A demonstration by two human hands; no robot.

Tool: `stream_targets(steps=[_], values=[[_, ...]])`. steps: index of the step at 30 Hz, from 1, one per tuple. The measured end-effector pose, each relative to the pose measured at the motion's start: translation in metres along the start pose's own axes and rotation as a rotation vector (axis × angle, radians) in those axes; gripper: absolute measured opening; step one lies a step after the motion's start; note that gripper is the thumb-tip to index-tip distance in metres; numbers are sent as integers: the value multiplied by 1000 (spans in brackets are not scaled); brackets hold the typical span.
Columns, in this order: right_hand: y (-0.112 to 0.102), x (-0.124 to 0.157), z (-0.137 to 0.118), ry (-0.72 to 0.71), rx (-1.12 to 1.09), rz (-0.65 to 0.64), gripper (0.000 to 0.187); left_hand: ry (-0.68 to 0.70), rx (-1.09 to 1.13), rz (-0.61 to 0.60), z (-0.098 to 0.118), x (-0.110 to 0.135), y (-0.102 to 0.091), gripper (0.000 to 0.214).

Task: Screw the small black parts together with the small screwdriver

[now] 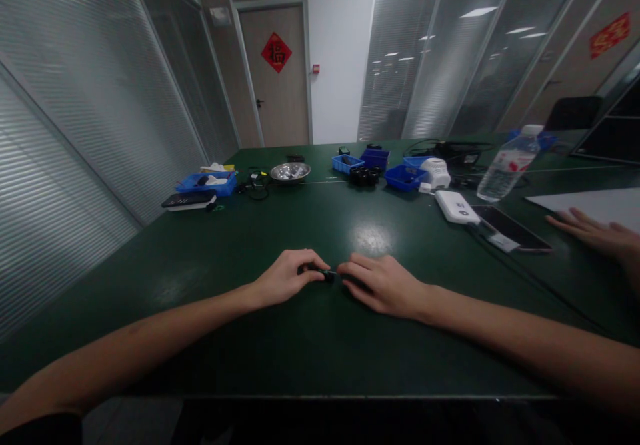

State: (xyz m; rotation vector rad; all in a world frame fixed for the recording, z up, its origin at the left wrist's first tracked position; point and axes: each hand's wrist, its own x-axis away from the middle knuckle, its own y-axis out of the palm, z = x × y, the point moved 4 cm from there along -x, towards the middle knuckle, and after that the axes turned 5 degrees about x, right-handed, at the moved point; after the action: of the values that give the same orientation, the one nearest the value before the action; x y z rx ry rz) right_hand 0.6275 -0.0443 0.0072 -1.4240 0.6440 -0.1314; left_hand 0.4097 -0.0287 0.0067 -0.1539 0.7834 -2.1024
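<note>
My left hand (290, 276) pinches a small black part (329, 276) between thumb and forefinger, low over the green table (240, 352). The part has a touch of green, and its exact kind is too small to make out. Close by on its right is my right hand (383, 285), with the fingers bent and drawn together toward the part. A thin, light sliver (335, 272) shows between the part and my right fingertips. Whether those fingertips grip it is unclear.
Farther back stand a metal bowl (291, 173), a blue tray (206, 184), blue bins (403, 177) and black round parts (365, 176). To the right are a white power bank (456, 206), a phone (515, 228), a water bottle (509, 165) and another person's hand (593, 230).
</note>
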Motion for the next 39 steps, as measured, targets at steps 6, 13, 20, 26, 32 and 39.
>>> stream_targets(steps=[6, 13, 20, 26, 32, 39], values=[[-3, 1, -4, -15, 89, 8, 28, -57, 70, 19, -6, -3, -1, 18], [-6, 1, -4, 21, 49, 13, 29, -45, -2, 74, -3, -1, -5, 16], [-4, -2, -6, -19, 50, -4, 27, 66, -29, 47, -1, 0, -1, 17], [0, -3, -8, -56, 44, -25, 29, 126, -33, -33, 7, 1, 4, 19], [-2, -2, -6, 0, 54, 0, 31, 93, -39, -63, 7, 0, 4, 26], [-3, -2, -3, 61, 46, 9, 31, 91, -1, -52, 6, -2, 3, 32]])
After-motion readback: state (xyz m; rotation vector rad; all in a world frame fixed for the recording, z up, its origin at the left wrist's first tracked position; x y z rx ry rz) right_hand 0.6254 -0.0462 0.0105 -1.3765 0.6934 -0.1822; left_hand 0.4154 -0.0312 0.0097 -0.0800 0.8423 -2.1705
